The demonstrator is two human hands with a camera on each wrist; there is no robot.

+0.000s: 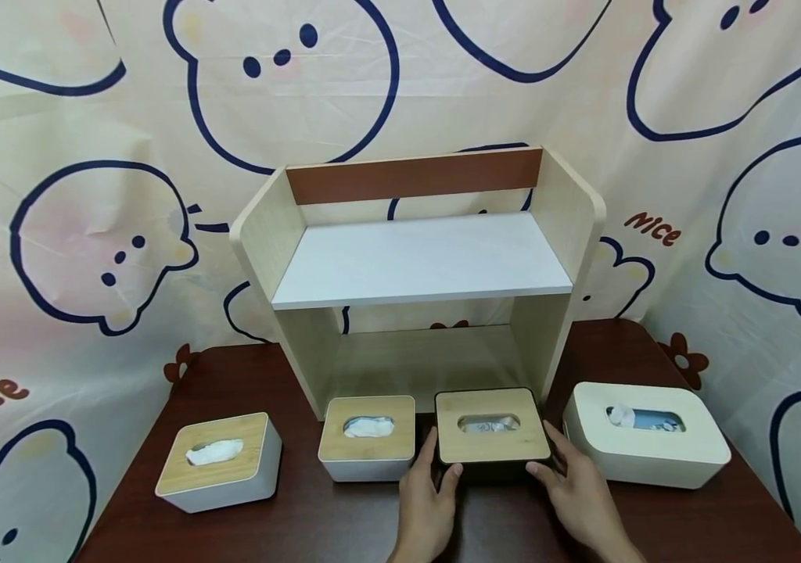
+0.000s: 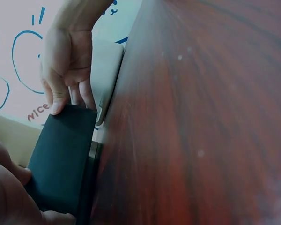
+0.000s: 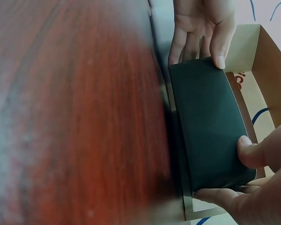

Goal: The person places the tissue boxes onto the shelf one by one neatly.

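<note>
A black tissue box [image 1: 492,426] with a pale wooden lid stands before the lower bay of a shelf unit. My left hand [image 1: 425,496] grips its left side, thumb on the front face. On its right side, my right hand [image 1: 580,493] grips it the same way. Both wrist views show the box's dark front face [image 2: 63,159] between the two hands. Tissue shows in the lid's oval slot. Left of my left hand is a white tissue box with a wooden lid [image 1: 367,450]. Whether the black box touches the table cannot be told.
The shelf unit [image 1: 422,262] has a white upper board and a brown back rail. A similar wooden-lidded box [image 1: 220,461] stands at the left. A larger all-white tissue box [image 1: 647,434] stands close to my right hand. Everything is on a dark red-brown table [image 1: 344,524] before printed cloth.
</note>
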